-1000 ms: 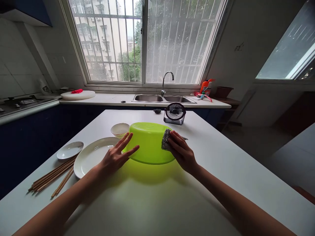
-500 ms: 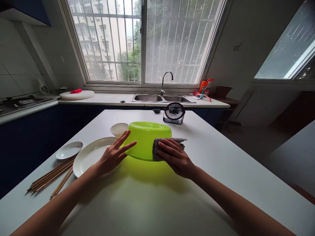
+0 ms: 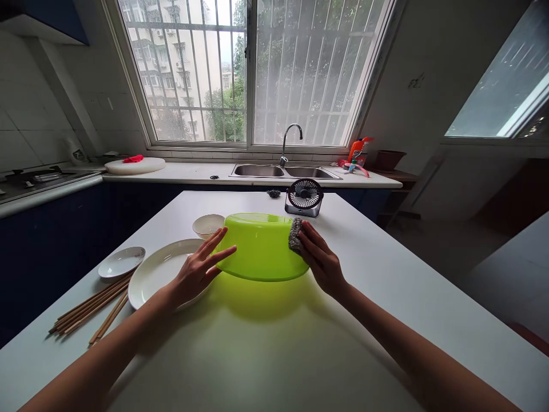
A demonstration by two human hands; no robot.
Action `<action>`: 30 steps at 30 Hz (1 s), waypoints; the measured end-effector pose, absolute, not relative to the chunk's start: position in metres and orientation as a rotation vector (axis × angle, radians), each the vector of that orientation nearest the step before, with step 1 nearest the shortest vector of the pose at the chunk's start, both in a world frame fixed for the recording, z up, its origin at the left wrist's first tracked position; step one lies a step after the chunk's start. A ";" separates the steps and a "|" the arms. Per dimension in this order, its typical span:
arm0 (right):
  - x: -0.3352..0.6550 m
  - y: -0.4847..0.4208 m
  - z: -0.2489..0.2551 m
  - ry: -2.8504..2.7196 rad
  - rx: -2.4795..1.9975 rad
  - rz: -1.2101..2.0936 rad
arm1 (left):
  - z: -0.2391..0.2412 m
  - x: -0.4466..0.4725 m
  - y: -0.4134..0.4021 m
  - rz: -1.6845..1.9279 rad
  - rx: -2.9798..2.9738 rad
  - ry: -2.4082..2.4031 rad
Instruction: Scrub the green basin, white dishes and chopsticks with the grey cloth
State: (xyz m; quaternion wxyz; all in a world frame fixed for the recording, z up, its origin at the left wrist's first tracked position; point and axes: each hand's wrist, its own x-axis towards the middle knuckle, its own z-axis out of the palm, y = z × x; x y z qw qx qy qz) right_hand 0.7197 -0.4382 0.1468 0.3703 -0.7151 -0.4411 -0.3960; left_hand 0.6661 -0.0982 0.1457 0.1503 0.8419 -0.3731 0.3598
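Observation:
A bright green plastic basin (image 3: 259,249) is upside down over the table, its base facing up and a green tint cast on the tabletop below it. My left hand (image 3: 199,264) grips the basin's left side, with fingers spread along the wall. In my right hand (image 3: 322,260) is a grey cleaning cloth (image 3: 295,235), pressed against the right side of the basin. Part of the cloth is hidden behind my fingers. Just behind my left hand lie a large white plate (image 3: 148,274) and a small white bowl (image 3: 207,225).
Left on the white table (image 3: 412,320) are a small dish (image 3: 122,262) and several wooden chopsticks (image 3: 92,303). Toward the far edge stand a small black fan (image 3: 304,197) and a dark scouring pad (image 3: 273,194). Beyond is a counter with a double sink (image 3: 261,171).
My right hand has slid the cloth rightward and up, from the basin's front to its right side. My left hand and the basin stay nearly in place.

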 end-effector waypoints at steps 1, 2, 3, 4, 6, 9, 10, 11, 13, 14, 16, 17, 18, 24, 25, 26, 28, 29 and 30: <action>0.718 -0.438 0.148 -1.149 -1.848 -1.036 | 0.145 0.666 -0.098 1.028 2.414 -1.067; 0.716 -0.437 0.150 -1.181 -1.866 -1.060 | 0.145 0.666 -0.099 1.018 2.408 -1.065; 0.714 -0.437 0.152 -1.225 -1.885 -1.082 | 0.145 0.666 -0.098 1.004 2.401 -1.064; 0.711 -0.436 0.154 -1.281 -1.903 -1.099 | 0.146 0.666 -0.098 0.988 2.394 -1.065; 0.704 -0.435 0.159 -1.412 -1.926 -1.114 | 0.147 0.667 -0.097 0.952 2.376 -1.062; 0.697 -0.434 0.163 -1.578 -1.930 -1.127 | 0.149 0.668 -0.093 0.896 2.340 -1.045; 0.696 -0.434 0.164 -1.611 -1.932 -1.139 | 0.149 0.669 -0.091 0.878 2.326 -1.042; 0.696 -0.435 0.164 -1.636 -1.938 -1.157 | 0.150 0.670 -0.090 0.861 2.317 -1.043; 0.697 -0.435 0.164 -1.679 -1.948 -1.203 | 0.151 0.671 -0.088 0.836 2.307 -1.051; 0.698 -0.436 0.164 -1.694 -1.950 -1.227 | 0.151 0.671 -0.087 0.826 2.306 -1.056; 0.701 -0.437 0.164 -1.709 -1.944 -1.269 | 0.152 0.672 -0.085 0.811 2.310 -1.057; 0.702 -0.437 0.164 -1.711 -1.938 -1.287 | 0.152 0.672 -0.085 0.808 2.317 -1.055; 0.702 -0.437 0.164 -1.715 -1.932 -1.304 | 0.153 0.671 -0.084 0.807 2.328 -1.050; 0.699 -0.433 0.165 -1.731 -1.973 -1.320 | 0.163 0.664 -0.092 0.780 2.505 -0.974; 0.697 -0.432 0.165 -1.727 -1.988 -1.315 | 0.165 0.662 -0.096 0.787 2.550 -0.965; 0.696 -0.431 0.165 -1.727 -2.003 -1.313 | 0.167 0.660 -0.101 0.809 2.593 -0.962; 0.693 -0.429 0.165 -1.726 -2.031 -1.325 | 0.169 0.656 -0.113 0.894 2.664 -0.967; 0.692 -0.428 0.165 -1.720 -2.042 -1.340 | 0.169 0.653 -0.119 0.957 2.684 -0.966; 0.690 -0.427 0.165 -1.711 -2.055 -1.355 | 0.169 0.651 -0.125 1.017 2.699 -0.959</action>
